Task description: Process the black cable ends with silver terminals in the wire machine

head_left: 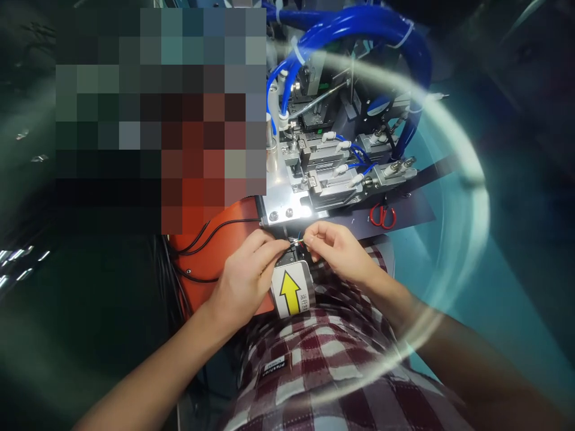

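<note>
My left hand (pixel 245 272) is closed, with thumb and fingertips pinched at the front edge of the machine. Facing it, my right hand (pixel 335 248) pinches a thin yellowish wire (pixel 300 240). Between the fingertips the wire meets a tiny pale piece, too small to name. Bits of blue and red show beside it. What the left fingertips hold is mostly hidden by the fingers. Just below the hands lies a white label (pixel 277 302) with a yellow arrow (pixel 290 293), on a dark metal part of the machine.
Ahead stands a machine with metal cylinders (pixel 335 188) and thick blue air hoses (pixel 359 24). Red-handled scissors (pixel 383 216) lie on a dark plate to the right. An orange surface (pixel 242 218) with black cables (pixel 197 239) is at left. A blurred area covers the upper left.
</note>
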Motion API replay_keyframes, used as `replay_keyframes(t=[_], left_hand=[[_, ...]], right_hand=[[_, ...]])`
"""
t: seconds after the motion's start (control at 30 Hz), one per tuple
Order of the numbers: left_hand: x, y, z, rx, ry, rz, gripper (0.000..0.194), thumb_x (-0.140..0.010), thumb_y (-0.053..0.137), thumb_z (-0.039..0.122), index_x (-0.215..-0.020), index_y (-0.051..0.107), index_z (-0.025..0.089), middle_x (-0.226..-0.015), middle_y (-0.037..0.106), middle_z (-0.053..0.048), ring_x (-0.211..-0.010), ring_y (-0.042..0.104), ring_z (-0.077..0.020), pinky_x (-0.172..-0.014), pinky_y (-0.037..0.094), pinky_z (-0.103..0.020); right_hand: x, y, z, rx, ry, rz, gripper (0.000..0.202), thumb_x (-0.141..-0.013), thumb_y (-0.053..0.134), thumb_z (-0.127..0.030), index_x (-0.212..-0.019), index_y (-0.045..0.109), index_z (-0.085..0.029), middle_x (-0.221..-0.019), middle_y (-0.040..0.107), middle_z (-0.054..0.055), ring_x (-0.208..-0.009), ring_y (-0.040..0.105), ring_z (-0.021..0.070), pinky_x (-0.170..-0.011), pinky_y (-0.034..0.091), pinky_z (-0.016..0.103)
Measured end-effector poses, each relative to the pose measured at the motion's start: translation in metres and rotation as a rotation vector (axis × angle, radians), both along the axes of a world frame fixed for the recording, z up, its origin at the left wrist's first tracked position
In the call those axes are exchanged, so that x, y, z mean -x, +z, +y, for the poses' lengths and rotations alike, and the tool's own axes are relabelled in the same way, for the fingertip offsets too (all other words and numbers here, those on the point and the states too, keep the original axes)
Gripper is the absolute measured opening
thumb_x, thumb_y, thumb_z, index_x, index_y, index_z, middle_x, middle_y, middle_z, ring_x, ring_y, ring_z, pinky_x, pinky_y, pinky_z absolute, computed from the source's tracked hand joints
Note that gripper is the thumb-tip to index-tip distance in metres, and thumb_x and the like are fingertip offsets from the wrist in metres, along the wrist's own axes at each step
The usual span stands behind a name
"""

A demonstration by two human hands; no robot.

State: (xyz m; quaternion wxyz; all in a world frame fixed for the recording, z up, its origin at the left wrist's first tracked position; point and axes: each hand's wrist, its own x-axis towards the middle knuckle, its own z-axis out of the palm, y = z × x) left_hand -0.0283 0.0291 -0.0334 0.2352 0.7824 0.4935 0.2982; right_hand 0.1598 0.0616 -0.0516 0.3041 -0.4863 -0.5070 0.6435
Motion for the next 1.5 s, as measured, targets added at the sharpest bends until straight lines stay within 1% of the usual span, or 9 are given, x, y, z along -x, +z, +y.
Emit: replay_keyframes(t=[0.1, 0.27, 0.63, 0.97, 1.1, 1.27, 1.33, 1.4, 1.5], left_hand=[[0.003, -0.004, -0.001, -0.036, -0.048, 0.064, 0.027, -0.090, 0.045, 0.009, -0.106, 0.065, 0.016, -0.086, 0.057, -0.004, -0.079, 0.058, -0.0131, -0.069, 0.048, -0.022], [0.005, -0.006, -0.002, -0.061, -0.060, 0.150, 0.030, -0.089, 0.043, 0.009, -0.109, 0.064, 0.016, -0.083, 0.053, -0.003, -0.074, 0.055, -0.0131, -0.063, 0.047, -0.022], [0.005, -0.009, -0.002, -0.090, -0.058, 0.156, 0.030, -0.088, 0.044, 0.005, -0.109, 0.064, 0.013, -0.084, 0.051, -0.004, -0.076, 0.055, -0.0133, -0.066, 0.048, -0.022], [0.003, -0.011, -0.004, -0.113, -0.067, 0.182, 0.028, -0.088, 0.045, 0.005, -0.109, 0.064, 0.008, -0.085, 0.050, -0.006, -0.077, 0.054, -0.0145, -0.064, 0.047, -0.022], [0.003, -0.011, -0.005, -0.104, -0.073, 0.211, 0.029, -0.088, 0.045, 0.005, -0.111, 0.063, 0.008, -0.086, 0.051, -0.006, -0.076, 0.054, -0.0148, -0.064, 0.048, -0.023], [0.003, -0.010, -0.005, -0.098, -0.062, 0.227, 0.029, -0.089, 0.044, 0.006, -0.111, 0.062, 0.009, -0.087, 0.051, -0.006, -0.075, 0.055, -0.0146, -0.064, 0.048, -0.023], [0.003, -0.011, -0.006, -0.096, -0.060, 0.234, 0.029, -0.088, 0.044, 0.006, -0.112, 0.062, 0.010, -0.087, 0.051, -0.006, -0.075, 0.055, -0.0146, -0.064, 0.048, -0.023], [0.003, -0.011, -0.006, -0.095, -0.058, 0.239, 0.030, -0.088, 0.044, 0.006, -0.112, 0.062, 0.010, -0.088, 0.051, -0.006, -0.076, 0.055, -0.0146, -0.064, 0.048, -0.023], [0.002, -0.011, -0.006, -0.099, -0.052, 0.239, 0.030, -0.088, 0.044, 0.006, -0.112, 0.062, 0.010, -0.088, 0.051, -0.006, -0.076, 0.055, -0.0146, -0.063, 0.048, -0.023]], right_hand=[[0.000, -0.004, 0.000, 0.004, 0.009, -0.007, 0.019, -0.081, 0.059, -0.034, -0.073, 0.053, -0.017, -0.063, 0.051, -0.003, -0.054, 0.049, 0.0105, -0.053, 0.040, 0.025], [0.000, -0.007, -0.001, 0.009, 0.022, -0.016, 0.017, -0.082, 0.058, -0.032, -0.074, 0.054, -0.017, -0.063, 0.051, -0.003, -0.055, 0.049, 0.0104, -0.053, 0.041, 0.025], [0.001, -0.009, 0.001, 0.024, 0.015, -0.022, 0.016, -0.081, 0.058, -0.031, -0.074, 0.054, -0.017, -0.064, 0.052, -0.003, -0.054, 0.049, 0.0101, -0.053, 0.041, 0.025], [0.000, -0.013, -0.001, 0.013, 0.018, -0.041, 0.013, -0.082, 0.056, -0.028, -0.077, 0.056, -0.016, -0.065, 0.053, -0.002, -0.055, 0.051, 0.0106, -0.054, 0.042, 0.024], [0.001, -0.014, -0.003, -0.040, 0.013, -0.081, 0.013, -0.083, 0.055, -0.028, -0.076, 0.055, -0.017, -0.067, 0.053, -0.002, -0.057, 0.051, 0.0113, -0.054, 0.042, 0.025], [0.002, -0.010, -0.006, -0.242, 0.006, -0.286, 0.014, -0.086, 0.051, -0.027, -0.076, 0.055, -0.018, -0.068, 0.055, -0.001, -0.059, 0.049, 0.0118, -0.059, 0.041, 0.026], [0.002, -0.009, -0.007, -0.279, 0.003, -0.340, 0.015, -0.086, 0.050, -0.026, -0.075, 0.055, -0.018, -0.067, 0.055, -0.001, -0.060, 0.049, 0.0118, -0.060, 0.041, 0.027], [0.002, -0.009, -0.006, -0.230, 0.006, -0.318, 0.015, -0.086, 0.051, -0.027, -0.075, 0.055, -0.018, -0.067, 0.055, -0.001, -0.059, 0.050, 0.0119, -0.059, 0.041, 0.026], [0.001, -0.010, -0.003, -0.077, 0.030, -0.195, 0.016, -0.085, 0.052, -0.030, -0.076, 0.055, -0.018, -0.067, 0.054, -0.001, -0.057, 0.053, 0.0123, -0.054, 0.041, 0.026]])
